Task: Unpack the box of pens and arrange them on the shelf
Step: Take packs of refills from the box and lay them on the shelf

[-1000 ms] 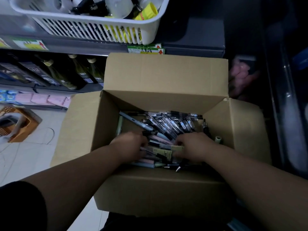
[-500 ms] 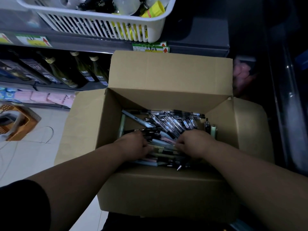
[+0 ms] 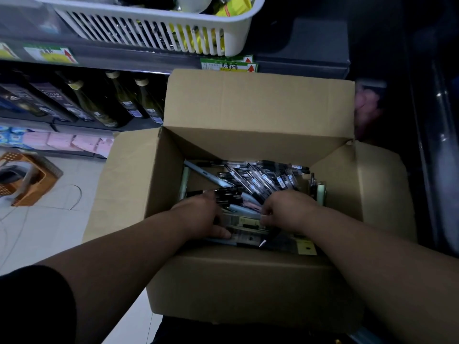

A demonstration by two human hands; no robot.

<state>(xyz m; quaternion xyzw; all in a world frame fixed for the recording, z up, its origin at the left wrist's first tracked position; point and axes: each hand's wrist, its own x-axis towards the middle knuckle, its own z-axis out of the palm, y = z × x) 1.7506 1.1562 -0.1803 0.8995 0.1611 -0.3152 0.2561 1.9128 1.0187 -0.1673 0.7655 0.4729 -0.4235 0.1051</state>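
Cardboard box (image 3: 248, 281) is open and full of pens (image 3: 260, 180); left hand (image 3: 198, 214) and right hand (image 3: 288, 209) both grab some

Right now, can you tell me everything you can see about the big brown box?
The cardboard box is plain brown corrugated card, upright and open at the top. Its far flap stands up, and the side flaps spread outward. Loose and packaged pens lie piled inside, not filling it. The left hand and right hand reach in and grip pens near the front wall.
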